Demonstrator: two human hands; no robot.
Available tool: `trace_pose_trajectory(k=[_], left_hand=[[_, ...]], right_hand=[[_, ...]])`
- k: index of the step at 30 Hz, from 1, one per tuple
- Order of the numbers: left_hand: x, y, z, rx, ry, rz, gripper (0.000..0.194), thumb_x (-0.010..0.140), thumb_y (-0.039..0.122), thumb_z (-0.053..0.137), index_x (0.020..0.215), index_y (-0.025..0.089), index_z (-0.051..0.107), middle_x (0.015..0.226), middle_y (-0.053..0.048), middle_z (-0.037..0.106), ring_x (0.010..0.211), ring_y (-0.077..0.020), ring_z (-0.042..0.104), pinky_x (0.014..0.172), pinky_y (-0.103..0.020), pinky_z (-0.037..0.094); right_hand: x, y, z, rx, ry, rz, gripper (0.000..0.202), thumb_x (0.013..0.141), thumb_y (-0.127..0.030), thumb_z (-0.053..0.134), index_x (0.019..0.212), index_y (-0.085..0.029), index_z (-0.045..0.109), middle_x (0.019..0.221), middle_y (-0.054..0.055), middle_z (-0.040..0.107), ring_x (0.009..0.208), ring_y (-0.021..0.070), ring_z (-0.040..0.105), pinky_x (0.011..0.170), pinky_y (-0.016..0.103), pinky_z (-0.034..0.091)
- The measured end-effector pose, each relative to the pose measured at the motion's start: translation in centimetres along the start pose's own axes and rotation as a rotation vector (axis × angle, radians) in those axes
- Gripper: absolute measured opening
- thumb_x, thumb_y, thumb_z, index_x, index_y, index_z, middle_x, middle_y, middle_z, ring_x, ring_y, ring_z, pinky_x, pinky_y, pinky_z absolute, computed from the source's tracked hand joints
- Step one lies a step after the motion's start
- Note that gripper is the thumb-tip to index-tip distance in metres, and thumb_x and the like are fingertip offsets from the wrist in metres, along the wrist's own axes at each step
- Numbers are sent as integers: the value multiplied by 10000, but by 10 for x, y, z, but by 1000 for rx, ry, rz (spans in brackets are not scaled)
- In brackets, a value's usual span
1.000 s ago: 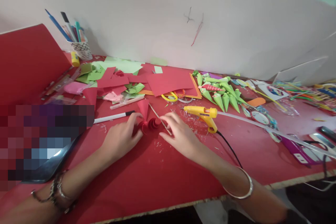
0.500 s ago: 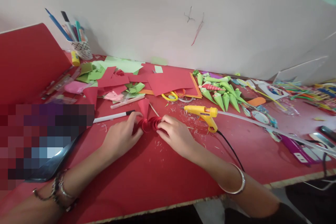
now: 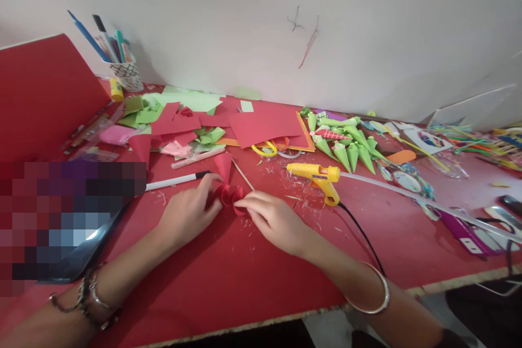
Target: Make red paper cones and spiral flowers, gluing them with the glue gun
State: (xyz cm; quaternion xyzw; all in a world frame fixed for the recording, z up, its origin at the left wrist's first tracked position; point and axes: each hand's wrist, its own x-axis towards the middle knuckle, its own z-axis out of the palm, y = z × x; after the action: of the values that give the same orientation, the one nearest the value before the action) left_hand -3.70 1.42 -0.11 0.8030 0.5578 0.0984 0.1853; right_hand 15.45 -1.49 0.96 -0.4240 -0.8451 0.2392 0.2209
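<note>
Rolled red paper pieces (image 3: 232,196) form a small cluster on the red table, between my two hands. My left hand (image 3: 185,209) curves round the cluster's left side, thumb and fingers closed on it. From the right, my right hand (image 3: 275,217) pinches the edge of a red roll with its fingertips. A red paper cone (image 3: 223,167) stands point down just behind the rolls. A thin stick (image 3: 243,175) lies behind my right fingertips. The yellow glue gun (image 3: 316,176) rests to the right of my right hand.
A white marker (image 3: 173,181) and a dark glossy device (image 3: 98,236) lie left. Behind are red paper sheets (image 3: 265,128), green scraps and yellow scissors (image 3: 263,149). Green paper cones (image 3: 353,155) are heaped at back right. The black cord (image 3: 361,231) runs toward the front edge.
My right hand has shifted slightly right and down, its fingers now more extended. The red roll at its fingertips has moved slightly down, and more of the stick shows. My left hand has barely moved.
</note>
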Motion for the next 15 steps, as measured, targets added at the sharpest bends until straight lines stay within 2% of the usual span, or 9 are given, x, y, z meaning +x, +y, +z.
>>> trace_pose_trajectory(k=[3,6,10,15], left_hand=[[1,-1,-2,-37,-2,3,278,830,319,337,1090,220,359,942,-20,651,784,-231,625,593,-285,408],[2,-4,-4,-66,-14,21,274,829,314,341,1086,219,360,934,-15,648,809,-228,617,619,-283,411],[3,-7,-4,-97,-14,48,289,823,330,347,1089,219,357,931,-16,646,796,-221,614,620,-276,412],[2,-7,-4,-116,-21,55,293,818,322,355,1094,224,351,920,-13,650,755,-210,617,619,-275,411]], right_hand=[[0,5,0,33,141,61,225,830,-95,388,964,-179,548,884,30,546,777,112,539,725,232,449],[2,8,0,45,217,72,255,799,-76,419,1017,-169,513,949,49,511,867,123,519,788,237,439],[5,9,1,30,108,-8,387,789,4,344,1073,-199,511,1054,54,485,1012,131,465,897,264,388],[4,12,1,-10,15,-28,304,815,-40,374,1015,-189,549,1029,59,507,965,141,494,863,282,411]])
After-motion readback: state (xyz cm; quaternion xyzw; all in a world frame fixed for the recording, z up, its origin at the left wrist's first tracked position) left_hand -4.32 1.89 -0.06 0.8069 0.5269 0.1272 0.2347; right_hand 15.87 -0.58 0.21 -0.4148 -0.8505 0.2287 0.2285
